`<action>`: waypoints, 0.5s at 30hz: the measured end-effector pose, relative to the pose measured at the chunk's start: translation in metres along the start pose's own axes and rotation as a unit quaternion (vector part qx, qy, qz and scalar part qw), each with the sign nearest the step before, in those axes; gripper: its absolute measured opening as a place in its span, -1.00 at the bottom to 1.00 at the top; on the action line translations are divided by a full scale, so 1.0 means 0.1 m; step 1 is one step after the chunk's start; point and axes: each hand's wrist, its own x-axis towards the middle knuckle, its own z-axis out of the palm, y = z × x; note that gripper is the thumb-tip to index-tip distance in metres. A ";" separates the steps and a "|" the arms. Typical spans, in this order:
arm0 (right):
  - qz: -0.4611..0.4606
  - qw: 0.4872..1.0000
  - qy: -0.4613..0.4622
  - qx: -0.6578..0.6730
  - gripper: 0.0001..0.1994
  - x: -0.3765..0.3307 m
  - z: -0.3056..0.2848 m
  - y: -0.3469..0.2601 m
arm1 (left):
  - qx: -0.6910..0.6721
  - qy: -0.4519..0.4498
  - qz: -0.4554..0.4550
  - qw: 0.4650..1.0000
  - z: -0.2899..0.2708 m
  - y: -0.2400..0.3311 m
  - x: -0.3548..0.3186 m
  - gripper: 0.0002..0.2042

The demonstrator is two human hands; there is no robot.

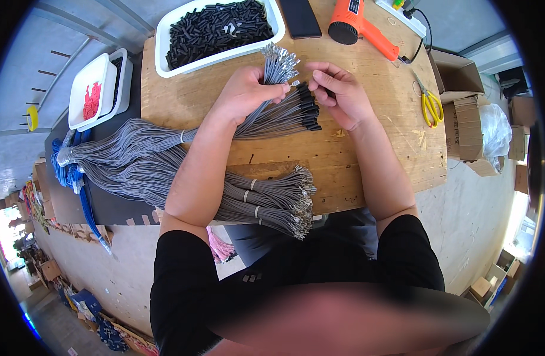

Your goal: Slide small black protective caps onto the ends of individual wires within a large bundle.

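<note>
Left hand point(244, 95) clenches a bundle of grey wires point(271, 107) near the bench's point(373, 148) far edge; right hand point(339, 95) pinches a black sleeve point(313, 90) at a wire tip. Risks: loosened clench fans the wires, sleeved and bare ends mix; pinched sleeve could slip and roll off.

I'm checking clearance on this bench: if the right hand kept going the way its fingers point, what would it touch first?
The right hand points left toward the left hand. It would probably first meet the black-sleeved ends of the grey wire bundle beside its fingertips, though depth is uncertain.
</note>
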 end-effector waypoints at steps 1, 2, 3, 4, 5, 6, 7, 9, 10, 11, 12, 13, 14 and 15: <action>0.000 1.000 0.000 -0.001 -0.80 0.00 0.01 0.01 | -0.001 0.000 0.000 1.000 0.01 0.01 0.00 -0.80; -0.013 1.000 0.017 0.001 -0.80 0.00 0.00 0.04 | -0.002 -0.003 0.002 1.000 0.02 0.03 -0.01 -0.80; -0.027 0.999 0.033 0.002 -0.80 0.01 0.00 0.06 | -0.004 -0.006 0.004 1.000 0.03 0.04 -0.01 -0.80; -0.026 0.999 0.032 0.002 -0.80 0.01 -0.01 0.06 | -0.004 -0.005 0.004 1.000 0.02 0.04 -0.01 -0.80; -0.017 1.000 0.019 -0.002 -0.81 0.01 -0.03 0.06 | -0.002 -0.003 0.002 1.000 0.01 0.03 -0.01 -0.80; -0.009 1.000 0.006 -0.006 -0.81 0.01 -0.04 0.06 | 0.001 0.000 0.000 1.000 0.01 0.03 -0.01 -0.79; -0.008 1.000 0.005 -0.007 -0.81 0.02 -0.05 0.07 | 0.000 0.000 0.001 1.000 0.01 0.03 -0.01 -0.79; -0.002 1.000 0.007 -0.016 -0.86 0.01 -0.05 0.08 | -0.014 -0.004 0.003 1.000 0.01 0.03 0.00 -0.79; -0.001 1.000 0.005 -0.016 -0.86 0.00 -0.01 0.06 | -0.015 -0.002 0.003 1.000 0.00 0.02 -0.01 -0.79; 0.004 1.000 0.010 -0.004 -0.88 -0.02 0.05 0.03 | -0.022 0.000 0.002 1.000 0.00 0.01 0.00 -0.79; 0.009 1.000 0.015 0.008 -0.90 -0.03 0.09 0.01 | -0.029 0.001 0.001 1.000 -0.01 0.00 0.00 -0.79; 0.010 1.000 0.015 0.007 -0.90 -0.03 0.10 0.02 | -0.029 0.002 0.002 1.000 -0.01 -0.01 0.00 -0.79; 0.005 1.000 0.017 -0.003 -0.87 -0.03 0.11 0.04 | -0.028 0.000 0.002 1.000 -0.01 -0.01 0.00 -0.79; 0.000 1.000 0.020 -0.013 -0.83 -0.03 0.11 0.05 | -0.027 -0.003 0.003 1.000 -0.02 -0.02 0.01 -0.79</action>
